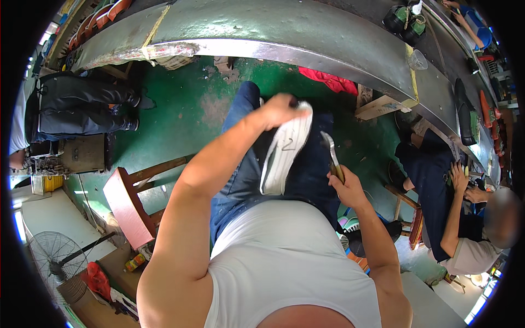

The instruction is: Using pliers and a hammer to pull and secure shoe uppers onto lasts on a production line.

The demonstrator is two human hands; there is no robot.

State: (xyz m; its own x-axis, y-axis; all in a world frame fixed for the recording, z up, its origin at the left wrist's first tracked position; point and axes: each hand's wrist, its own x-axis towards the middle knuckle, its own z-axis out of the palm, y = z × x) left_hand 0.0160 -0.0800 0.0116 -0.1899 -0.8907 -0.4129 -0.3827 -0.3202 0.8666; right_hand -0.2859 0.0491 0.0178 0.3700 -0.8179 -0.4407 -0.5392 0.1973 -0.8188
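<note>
Clearly, in the head view, the left hand [279, 111] is closed around the far end of a white shoe sole [285, 150], holding it over the lap, above the green floor [180, 117]. The right hand [345, 188] grips a metal hand tool [331, 153], its tip just right of the sole and apart from it. I judge the work on this sole is in progress: the tool is ready but not applied.

A: Packages near the standing fan [57, 254]?

B: Just right of it, a small yellow bottle-like container [134, 263] and a crumpled red bag [98, 280] on the floor.

A: Labels, signs, screens?

B: None legible. Well above the fan, a yellow crate [50, 182].
</note>
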